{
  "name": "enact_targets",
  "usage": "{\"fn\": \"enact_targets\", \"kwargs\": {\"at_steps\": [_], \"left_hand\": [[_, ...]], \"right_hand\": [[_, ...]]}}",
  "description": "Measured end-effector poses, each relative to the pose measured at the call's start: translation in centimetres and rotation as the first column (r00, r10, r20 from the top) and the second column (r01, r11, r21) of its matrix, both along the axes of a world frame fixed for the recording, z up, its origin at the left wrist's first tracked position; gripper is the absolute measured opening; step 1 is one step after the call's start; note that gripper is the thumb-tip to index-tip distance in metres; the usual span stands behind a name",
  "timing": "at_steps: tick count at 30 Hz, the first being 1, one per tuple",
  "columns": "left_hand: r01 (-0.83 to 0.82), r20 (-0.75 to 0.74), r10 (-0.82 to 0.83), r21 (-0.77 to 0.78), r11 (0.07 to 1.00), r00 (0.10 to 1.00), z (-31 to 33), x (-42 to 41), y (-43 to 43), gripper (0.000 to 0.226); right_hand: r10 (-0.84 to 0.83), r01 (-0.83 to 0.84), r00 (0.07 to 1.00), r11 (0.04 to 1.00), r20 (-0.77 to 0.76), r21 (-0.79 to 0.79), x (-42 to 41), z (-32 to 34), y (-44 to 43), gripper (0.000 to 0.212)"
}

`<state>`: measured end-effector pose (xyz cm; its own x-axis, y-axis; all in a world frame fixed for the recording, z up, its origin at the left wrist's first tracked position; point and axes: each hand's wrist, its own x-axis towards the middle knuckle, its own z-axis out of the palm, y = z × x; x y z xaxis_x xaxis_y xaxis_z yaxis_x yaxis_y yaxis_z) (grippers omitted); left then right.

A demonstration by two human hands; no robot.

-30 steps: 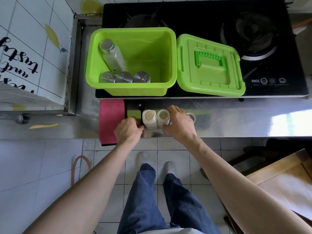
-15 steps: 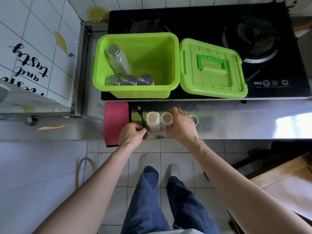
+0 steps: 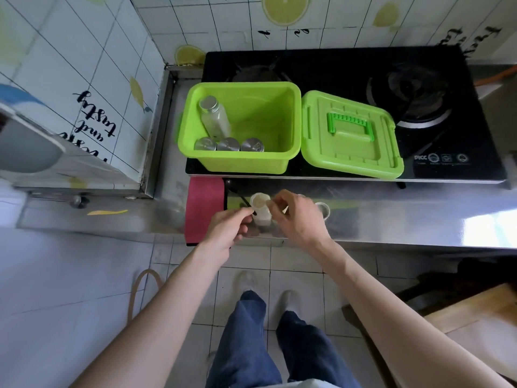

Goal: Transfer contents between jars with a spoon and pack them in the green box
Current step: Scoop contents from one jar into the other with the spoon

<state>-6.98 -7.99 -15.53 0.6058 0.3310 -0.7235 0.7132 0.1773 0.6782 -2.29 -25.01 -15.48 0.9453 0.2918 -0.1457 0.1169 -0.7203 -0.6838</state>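
The open green box (image 3: 240,162) stands on the stove's left half and holds a tall bottle (image 3: 214,119) and three small metal-lidded jars (image 3: 228,144). Its green lid (image 3: 349,141) lies to its right. On the steel counter in front stands an open jar (image 3: 260,205) of pale contents. My left hand (image 3: 226,228) pinches the handle of a black spoon (image 3: 239,196), whose bowl points back toward the box. My right hand (image 3: 296,217) is closed over a second jar just right of the first, hiding nearly all of it, with its fingertips at the open jar's rim.
A red cloth (image 3: 205,208) hangs over the counter edge left of my hands. A small white cap (image 3: 323,210) sits right of my right hand. The black gas stove (image 3: 419,107) fills the back. A tiled wall rises at the left, and the steel counter (image 3: 405,217) extends right.
My left hand has closed on the spoon handle. My right hand has slid left over the second jar, covering it. The view has tilted up toward the wall.
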Motion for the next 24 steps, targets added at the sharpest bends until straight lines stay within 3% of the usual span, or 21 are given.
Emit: {"fn": "enact_targets", "kwargs": {"at_steps": [5,9,14,17,19,21,24], "left_hand": [[-0.037,0.004,0.038,-0.091,0.995,0.999,1.2,0.1,-1.2,0.011],[0.049,0.047,-0.045,-0.090,0.995,0.998,1.3,-0.5,-1.1,0.007],[0.175,0.108,-0.171,-0.031,0.984,0.979,1.2,-0.9,-1.4,0.006],[0.230,0.115,-0.238,0.082,0.970,0.964,1.1,-0.6,-1.1,0.015],[0.246,0.102,-0.282,0.275,0.929,0.954,0.3,-0.4,-0.6,0.030],[0.289,0.047,-0.349,0.463,0.838,0.936,-0.6,-0.1,-0.2,0.049],[0.384,-0.019,-0.471,0.608,0.695,0.882,-1.7,0.9,0.2,0.073]], "right_hand": [[0.062,-0.058,0.988,0.998,-0.138,0.034,-0.4,0.4,1.8,0.052],[0.052,-0.011,0.972,0.984,-0.227,0.179,-0.2,0.9,1.7,0.033],[0.034,0.003,0.971,0.988,-0.238,0.152,0.3,1.5,1.0,0.014],[0.034,-0.016,0.985,0.995,-0.170,0.101,0.9,2.0,-0.1,0.005],[0.045,-0.041,0.993,0.998,-0.110,0.040,1.4,2.5,-1.0,0.008],[0.065,-0.066,0.997,0.998,-0.039,-0.025,1.8,2.9,-1.8,0.013],[0.080,-0.077,0.996,0.995,0.038,-0.064,2.3,3.5,-2.7,0.013]]}}
